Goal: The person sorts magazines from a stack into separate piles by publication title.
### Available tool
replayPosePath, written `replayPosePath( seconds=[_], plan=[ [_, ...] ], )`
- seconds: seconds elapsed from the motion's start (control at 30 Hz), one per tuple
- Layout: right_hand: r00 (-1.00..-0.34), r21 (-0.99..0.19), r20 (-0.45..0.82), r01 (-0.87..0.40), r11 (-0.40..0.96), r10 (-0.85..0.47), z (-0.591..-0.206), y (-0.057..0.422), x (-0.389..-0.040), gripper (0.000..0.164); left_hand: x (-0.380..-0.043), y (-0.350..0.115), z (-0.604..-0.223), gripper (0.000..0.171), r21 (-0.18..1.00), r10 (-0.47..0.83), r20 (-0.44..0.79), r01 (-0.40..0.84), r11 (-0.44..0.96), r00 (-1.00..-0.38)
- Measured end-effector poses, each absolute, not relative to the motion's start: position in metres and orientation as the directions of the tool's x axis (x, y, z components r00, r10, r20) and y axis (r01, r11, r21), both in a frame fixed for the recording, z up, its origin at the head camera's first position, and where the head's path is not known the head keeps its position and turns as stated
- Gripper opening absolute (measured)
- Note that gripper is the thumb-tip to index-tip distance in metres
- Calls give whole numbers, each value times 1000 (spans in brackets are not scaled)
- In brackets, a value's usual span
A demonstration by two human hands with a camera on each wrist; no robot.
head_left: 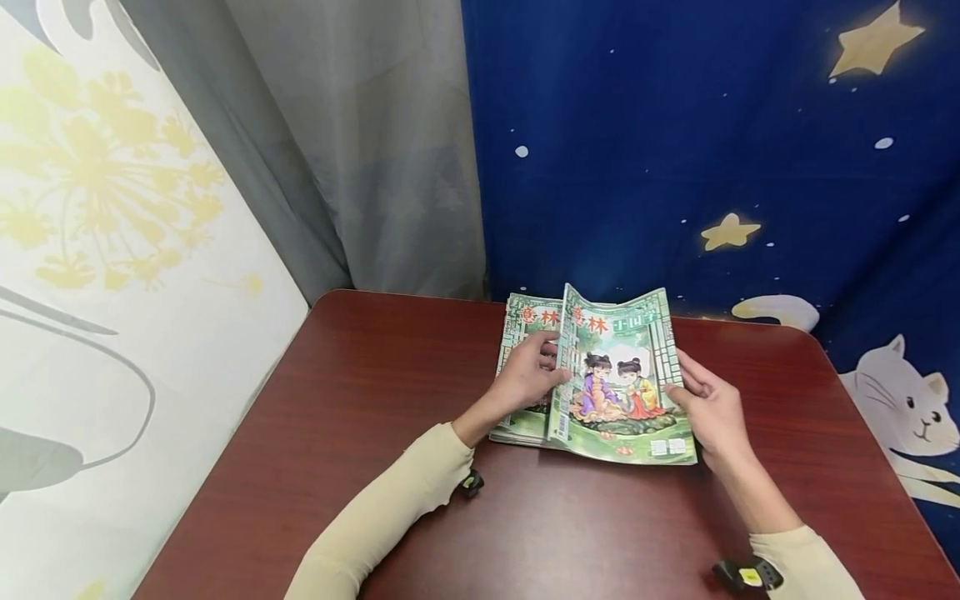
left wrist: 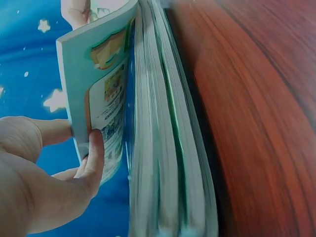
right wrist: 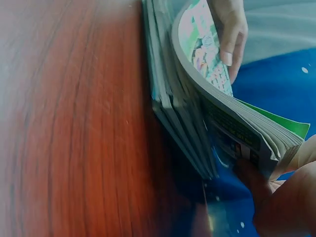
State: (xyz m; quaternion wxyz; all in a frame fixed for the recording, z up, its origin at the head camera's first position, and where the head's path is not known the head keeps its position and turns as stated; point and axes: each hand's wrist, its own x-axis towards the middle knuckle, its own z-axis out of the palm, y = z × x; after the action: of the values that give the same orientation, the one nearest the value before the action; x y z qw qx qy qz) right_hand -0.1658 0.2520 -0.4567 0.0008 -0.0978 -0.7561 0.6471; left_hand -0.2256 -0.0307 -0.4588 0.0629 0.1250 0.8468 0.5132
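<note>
A magazine (head_left: 622, 383) with a green illustrated cover is held up over a stack of similar magazines (head_left: 517, 427), its sides bent upward. My left hand (head_left: 529, 372) pinches its left spine edge, thumb on the cover and fingers behind. At the opposite edge my right hand (head_left: 716, 414) grips it, thumb on the front. From the left wrist view, the left hand (left wrist: 54, 170) holds the spine beside the stack's edges (left wrist: 165, 128). In the right wrist view, the right hand (right wrist: 291, 197) clasps the page edges, and the lifted magazine (right wrist: 232, 113) curves away from the pile.
The stack rests toward the back of a dark red wooden table (head_left: 360, 375). Behind it hang a grey curtain (head_left: 405, 150) and a blue starry curtain (head_left: 637, 167). A white patterned panel (head_left: 150, 275) borders the left side.
</note>
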Motion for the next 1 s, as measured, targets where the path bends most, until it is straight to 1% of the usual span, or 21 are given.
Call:
replayPosePath(
  seconds=[0.2, 0.33, 0.43, 0.53, 0.63, 0.77, 0.9, 1.0],
  plan=[
    [-971, -989, -148, 140, -53, 186, -448, 279, -161, 72, -225, -4, -452, 71, 898, 313, -14, 126, 422, -950],
    [-968, -986, -152, 136, -92, 199, -442, 296, -159, 73, -225, 12, -448, 73, 899, 323, -31, 115, 423, -946],
    [-966, -984, -162, 143, -105, 203, -439, 307, -158, 73, -226, 25, -446, 74, 880, 336, -42, 124, 458, -941],
    [-961, -982, -177, 159, -98, 213, -437, 317, -157, 72, -227, 38, -446, 77, 830, 370, -44, 172, 530, -928],
    [-953, -980, -196, 180, -86, 229, -436, 326, -156, 71, -227, 51, -446, 82, 747, 412, -40, 247, 617, -910],
    [-944, -974, -226, 214, -75, 242, -436, 337, -156, 70, -225, 63, -447, 88, 639, 443, -50, 312, 703, -895],
    [-935, -967, -255, 247, -63, 246, -438, 346, -159, 69, -223, 73, -448, 89, 565, 455, -45, 353, 746, -889],
    [-935, -967, -255, 247, -63, 246, -441, 352, -161, 68, -224, 81, -450, 89, 521, 450, -50, 361, 773, -892]
  ],
)
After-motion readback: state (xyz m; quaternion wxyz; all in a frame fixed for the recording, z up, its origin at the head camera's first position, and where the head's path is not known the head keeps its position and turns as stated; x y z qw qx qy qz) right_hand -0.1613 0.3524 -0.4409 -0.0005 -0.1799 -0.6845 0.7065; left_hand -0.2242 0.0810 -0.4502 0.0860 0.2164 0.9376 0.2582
